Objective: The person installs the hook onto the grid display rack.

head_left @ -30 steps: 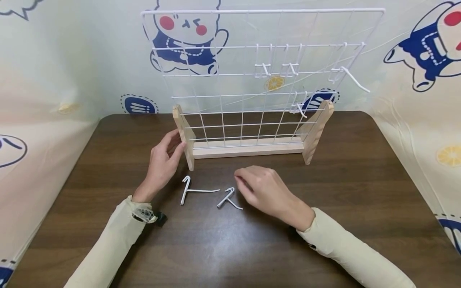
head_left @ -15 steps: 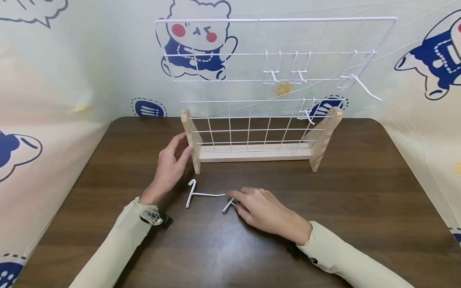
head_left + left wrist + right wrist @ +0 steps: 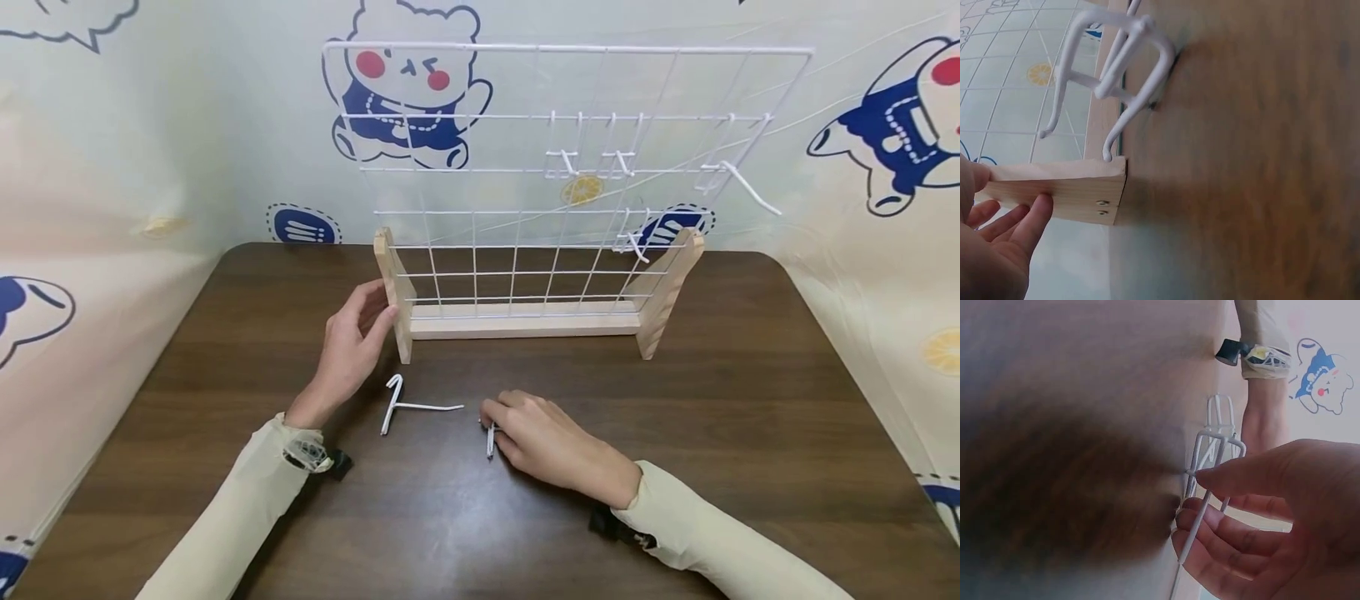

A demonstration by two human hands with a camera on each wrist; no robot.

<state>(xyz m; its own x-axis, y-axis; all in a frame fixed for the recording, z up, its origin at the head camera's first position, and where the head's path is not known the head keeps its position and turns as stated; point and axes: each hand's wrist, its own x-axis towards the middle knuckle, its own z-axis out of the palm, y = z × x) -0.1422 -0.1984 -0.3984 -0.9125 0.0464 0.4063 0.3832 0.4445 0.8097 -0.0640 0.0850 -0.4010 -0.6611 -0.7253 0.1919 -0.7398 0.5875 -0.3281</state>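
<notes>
A white wire grid rack (image 3: 517, 272) stands on wooden side supports (image 3: 660, 292). My left hand (image 3: 348, 354) holds the left wooden support (image 3: 395, 300), its thumb at the near edge and fingers against the outer face (image 3: 1072, 194). My right hand (image 3: 542, 437) pinches a small white wire hook (image 3: 491, 442) low over the table; in the right wrist view the hook (image 3: 1194, 534) sits between thumb and fingers, partly covered. Between the hands lies a longer white wire hook (image 3: 423, 407) on the table, seen large in the left wrist view.
Several white hooks hang on the grid's right half, among them a long prong (image 3: 750, 187) jutting from the right side. The brown table (image 3: 420, 517) runs up to a patterned cloth backdrop (image 3: 225, 108) behind the rack.
My right hand has come down toward me onto the small hook and taken hold of it, turning it more upright in the head view. The left hand keeps its place on the support.
</notes>
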